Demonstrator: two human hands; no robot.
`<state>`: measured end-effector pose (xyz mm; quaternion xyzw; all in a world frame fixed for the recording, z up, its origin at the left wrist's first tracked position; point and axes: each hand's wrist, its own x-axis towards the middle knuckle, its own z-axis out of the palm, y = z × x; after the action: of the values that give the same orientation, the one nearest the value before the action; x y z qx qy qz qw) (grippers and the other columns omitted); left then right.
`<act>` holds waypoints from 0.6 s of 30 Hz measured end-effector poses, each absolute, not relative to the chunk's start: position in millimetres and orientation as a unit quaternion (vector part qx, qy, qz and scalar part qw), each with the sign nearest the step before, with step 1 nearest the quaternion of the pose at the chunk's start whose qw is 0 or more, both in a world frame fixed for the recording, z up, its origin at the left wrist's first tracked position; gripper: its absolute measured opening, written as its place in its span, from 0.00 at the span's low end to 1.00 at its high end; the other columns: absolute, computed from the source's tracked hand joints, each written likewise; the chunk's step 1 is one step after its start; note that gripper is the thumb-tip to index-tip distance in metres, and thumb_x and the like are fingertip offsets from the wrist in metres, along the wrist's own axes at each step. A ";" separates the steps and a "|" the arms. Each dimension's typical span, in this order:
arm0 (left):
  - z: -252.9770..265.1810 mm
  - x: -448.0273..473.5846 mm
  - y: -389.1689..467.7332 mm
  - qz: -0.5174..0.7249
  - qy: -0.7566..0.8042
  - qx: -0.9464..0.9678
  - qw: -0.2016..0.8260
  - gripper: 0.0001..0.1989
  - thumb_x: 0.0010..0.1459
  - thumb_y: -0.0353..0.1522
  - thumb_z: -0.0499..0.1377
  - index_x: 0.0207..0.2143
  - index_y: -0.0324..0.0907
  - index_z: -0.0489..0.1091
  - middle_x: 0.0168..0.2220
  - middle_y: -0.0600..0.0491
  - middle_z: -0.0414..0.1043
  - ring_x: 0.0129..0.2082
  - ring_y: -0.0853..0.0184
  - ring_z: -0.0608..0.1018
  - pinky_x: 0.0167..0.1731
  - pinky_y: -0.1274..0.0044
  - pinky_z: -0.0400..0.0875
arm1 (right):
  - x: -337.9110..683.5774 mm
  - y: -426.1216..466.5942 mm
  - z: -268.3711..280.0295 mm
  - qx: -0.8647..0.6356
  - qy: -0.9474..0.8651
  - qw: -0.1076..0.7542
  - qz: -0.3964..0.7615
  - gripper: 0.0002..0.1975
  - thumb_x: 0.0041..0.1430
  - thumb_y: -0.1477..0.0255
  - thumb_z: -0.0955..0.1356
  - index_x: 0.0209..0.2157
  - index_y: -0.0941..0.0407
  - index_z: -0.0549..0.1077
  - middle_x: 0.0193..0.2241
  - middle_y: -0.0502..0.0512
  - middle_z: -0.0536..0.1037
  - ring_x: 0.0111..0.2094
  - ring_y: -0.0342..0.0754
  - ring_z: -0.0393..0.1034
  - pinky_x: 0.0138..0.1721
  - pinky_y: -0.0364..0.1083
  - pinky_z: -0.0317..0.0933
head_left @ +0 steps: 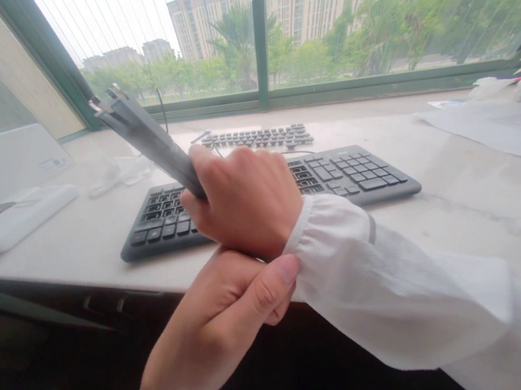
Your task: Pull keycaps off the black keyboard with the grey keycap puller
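Head camera shows the right hand [244, 201] closed around the lower end of a flat grey bar [144, 138], which rises tilted to the upper left above the near edge of the desk [470, 212] and the left part of a dark keyboard [354, 182]. Left hand [222, 322] is below it, with thumb and fingers pinching the white cuff [329, 243] of the right sleeve at the wrist. Behind the dark keyboard, toward the far edge by the window, lies a second keyboard [258, 138], and a white device [12, 218] rests near the left edge.
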<state>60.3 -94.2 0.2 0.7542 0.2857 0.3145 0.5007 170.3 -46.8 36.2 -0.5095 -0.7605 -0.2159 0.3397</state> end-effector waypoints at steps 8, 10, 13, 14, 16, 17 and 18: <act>1.2 61.7 -95.5 0.312 0.288 0.751 0.505 0.26 0.65 0.45 0.49 0.18 0.39 0.60 0.16 0.57 0.58 0.19 0.75 0.62 0.22 0.80 0.58 | 169.4 -46.9 36.2 -0.516 -0.758 0.336 -0.216 0.08 0.57 0.65 0.62 0.30 0.54 0.69 0.16 0.48 0.67 0.18 0.47 0.64 0.20 0.44 0.44; 0.8 61.3 -95.6 0.318 0.290 0.748 0.505 0.26 0.65 0.45 0.50 0.18 0.39 0.61 0.16 0.56 0.59 0.19 0.74 0.62 0.21 0.80 0.58 | 170.2 -47.7 36.5 -0.512 -0.762 0.336 -0.210 0.09 0.57 0.65 0.62 0.31 0.54 0.69 0.17 0.48 0.68 0.18 0.46 0.64 0.21 0.43 0.45; -0.5 61.2 -95.0 0.327 0.279 0.745 0.510 0.26 0.65 0.44 0.50 0.17 0.38 0.61 0.15 0.56 0.58 0.18 0.75 0.61 0.20 0.80 0.56 | 172.5 -47.4 37.4 -0.505 -0.773 0.336 -0.187 0.10 0.57 0.65 0.61 0.32 0.55 0.70 0.19 0.50 0.71 0.18 0.47 0.63 0.21 0.44 0.46; -0.7 61.6 -94.7 0.329 0.267 0.746 0.514 0.26 0.65 0.43 0.50 0.17 0.38 0.60 0.15 0.56 0.57 0.17 0.75 0.60 0.20 0.79 0.55 | 173.6 -46.4 37.9 -0.506 -0.774 0.335 -0.180 0.10 0.57 0.65 0.61 0.32 0.55 0.70 0.19 0.51 0.71 0.19 0.47 0.63 0.22 0.44 0.46; -0.1 62.9 -93.9 0.330 0.244 0.752 0.517 0.27 0.66 0.42 0.48 0.17 0.38 0.62 0.16 0.55 0.58 0.18 0.74 0.60 0.21 0.79 0.56 | 176.2 -42.7 39.1 -0.518 -0.768 0.334 -0.171 0.11 0.56 0.66 0.61 0.33 0.55 0.71 0.20 0.52 0.72 0.19 0.47 0.64 0.22 0.44 0.47; 0.8 63.6 -93.5 0.331 0.239 0.755 0.513 0.26 0.66 0.40 0.48 0.18 0.38 0.64 0.17 0.55 0.60 0.19 0.74 0.61 0.22 0.79 0.57 | 177.7 -40.1 39.9 -0.526 -0.765 0.333 -0.166 0.11 0.56 0.66 0.60 0.33 0.55 0.71 0.20 0.52 0.72 0.20 0.47 0.64 0.23 0.44 0.48; 1.8 64.2 -93.0 0.333 0.239 0.759 0.505 0.23 0.66 0.39 0.48 0.20 0.38 0.67 0.19 0.54 0.62 0.20 0.73 0.62 0.23 0.79 0.57 | 179.2 -37.1 40.8 -0.538 -0.759 0.330 -0.160 0.11 0.57 0.66 0.60 0.33 0.56 0.71 0.21 0.52 0.72 0.21 0.47 0.64 0.24 0.44 0.49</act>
<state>64.2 -93.0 1.8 0.7594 0.2386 0.3330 0.5055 179.2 -37.1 40.8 -0.5385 -0.7589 -0.1596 0.3297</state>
